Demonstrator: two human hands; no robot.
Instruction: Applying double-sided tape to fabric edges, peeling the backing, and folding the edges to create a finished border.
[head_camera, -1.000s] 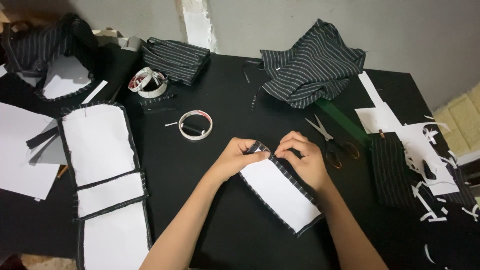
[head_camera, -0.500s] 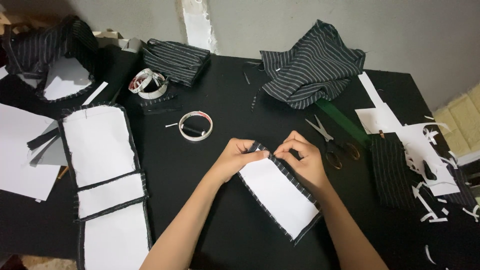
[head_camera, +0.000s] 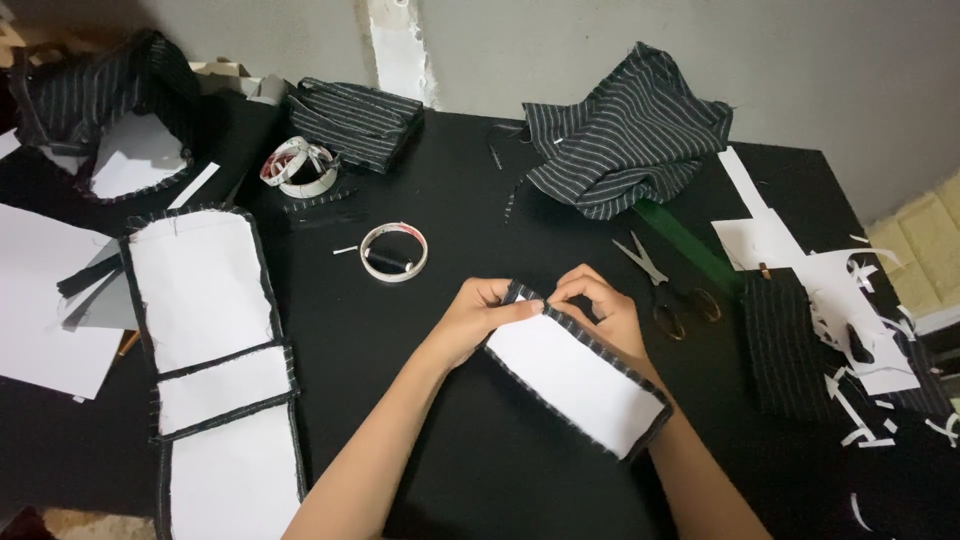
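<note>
Both hands pinch the far end of a white rectangular card panel (head_camera: 580, 382) edged with folded black pinstriped fabric, lying on the black table (head_camera: 460, 470). My left hand (head_camera: 478, 314) grips its upper left corner; my right hand (head_camera: 598, 308) holds the fabric edge at the upper right corner, fingers curled. The panel runs diagonally toward the lower right, between my forearms.
A tape roll (head_camera: 393, 251) and a coiled measuring tape (head_camera: 298, 166) lie left of the hands. Scissors (head_camera: 668, 285) and a green ruler (head_camera: 690, 245) lie right. Larger fabric-edged white panels (head_camera: 210, 350) lie at left, striped cloth (head_camera: 625, 135) behind, paper scraps (head_camera: 850, 330) at right.
My hands and the small panel have stayed in almost the same spot; the fingers have shifted slightly along its far edge.
</note>
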